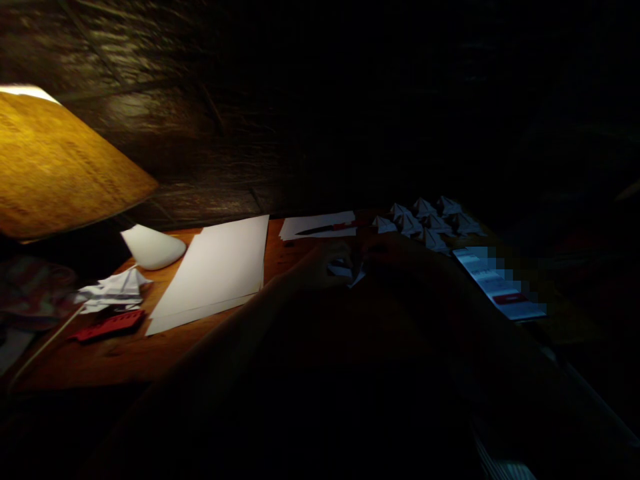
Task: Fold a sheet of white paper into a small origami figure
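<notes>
Folding small paper at a dim desk

Holding a small paper piece (344, 271) at frame centre, just above the near desk (125, 353) edge. Left hand (323, 261) grips the piece, fingers closed on its left side. Right hand (393, 257) sits at 3 o'clock of the piece, touching or nearly so; too dark to tell whether it grips.

- Large white sheets (215, 273) at 9 o'clock of the hands, flat.
- Small sheet stack (320, 219) at 12 o'clock, with a red-handled cutter (325, 229) lying on it.
- Folded paper shapes (430, 220) clustered at 1–2 o'clock.
- Lit screen (500, 287) at 3 o'clock, pixelated.
- White cone (153, 247), paper scraps (113, 290) and red strip (110, 325) far at 9 o'clock, under the lamp shade (60, 167).
</notes>
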`<state>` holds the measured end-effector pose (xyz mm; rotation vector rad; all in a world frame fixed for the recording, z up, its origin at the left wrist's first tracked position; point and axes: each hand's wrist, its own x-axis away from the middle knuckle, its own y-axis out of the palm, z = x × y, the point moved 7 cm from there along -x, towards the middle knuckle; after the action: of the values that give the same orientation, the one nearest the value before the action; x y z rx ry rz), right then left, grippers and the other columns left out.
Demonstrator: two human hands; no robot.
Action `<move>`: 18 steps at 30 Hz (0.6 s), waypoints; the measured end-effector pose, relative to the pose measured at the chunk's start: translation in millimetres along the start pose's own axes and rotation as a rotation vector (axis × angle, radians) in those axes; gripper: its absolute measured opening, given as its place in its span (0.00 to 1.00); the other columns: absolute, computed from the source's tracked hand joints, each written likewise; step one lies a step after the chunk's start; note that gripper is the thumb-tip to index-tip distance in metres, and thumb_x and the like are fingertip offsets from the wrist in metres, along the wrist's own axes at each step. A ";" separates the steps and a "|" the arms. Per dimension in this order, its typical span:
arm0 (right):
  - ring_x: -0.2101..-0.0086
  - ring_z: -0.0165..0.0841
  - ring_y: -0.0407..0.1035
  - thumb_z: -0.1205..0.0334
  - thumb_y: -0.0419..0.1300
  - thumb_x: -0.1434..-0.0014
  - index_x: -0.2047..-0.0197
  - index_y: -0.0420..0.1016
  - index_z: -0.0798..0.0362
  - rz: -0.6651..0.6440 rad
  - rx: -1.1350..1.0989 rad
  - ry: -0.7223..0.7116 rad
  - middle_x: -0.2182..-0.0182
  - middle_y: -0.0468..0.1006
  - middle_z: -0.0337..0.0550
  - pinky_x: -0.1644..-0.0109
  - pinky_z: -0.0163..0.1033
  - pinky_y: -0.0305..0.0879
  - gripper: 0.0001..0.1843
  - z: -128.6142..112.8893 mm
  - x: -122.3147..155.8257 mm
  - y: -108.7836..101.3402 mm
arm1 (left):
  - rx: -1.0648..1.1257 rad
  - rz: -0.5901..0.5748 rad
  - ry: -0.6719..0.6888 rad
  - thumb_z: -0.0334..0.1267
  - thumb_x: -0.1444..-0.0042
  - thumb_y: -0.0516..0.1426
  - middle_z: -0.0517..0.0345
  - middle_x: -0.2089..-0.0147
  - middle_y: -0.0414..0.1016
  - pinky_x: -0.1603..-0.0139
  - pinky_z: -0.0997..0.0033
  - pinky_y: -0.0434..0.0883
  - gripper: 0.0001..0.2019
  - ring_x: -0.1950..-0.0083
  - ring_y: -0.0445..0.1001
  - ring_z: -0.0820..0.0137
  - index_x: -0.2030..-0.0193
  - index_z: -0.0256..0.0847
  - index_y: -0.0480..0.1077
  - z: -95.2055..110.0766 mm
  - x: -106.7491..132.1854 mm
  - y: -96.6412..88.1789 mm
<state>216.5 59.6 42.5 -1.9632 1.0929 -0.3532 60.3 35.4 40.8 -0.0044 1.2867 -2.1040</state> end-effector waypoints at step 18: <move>0.57 0.38 0.77 0.62 0.60 0.38 0.57 0.83 0.49 0.063 0.009 -0.044 0.57 0.84 0.43 0.48 0.43 0.69 0.10 -6.3 -1.0 2.3 | -0.087 -0.004 -0.055 0.45 0.44 0.63 0.53 0.52 0.71 0.50 0.60 0.70 0.11 0.50 0.70 0.62 0.59 0.43 0.74 0.2 -0.5 3.8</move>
<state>211.0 56.5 44.7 -1.9151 1.1208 -0.2793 62.8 34.4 38.0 -0.1021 1.3455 -2.0352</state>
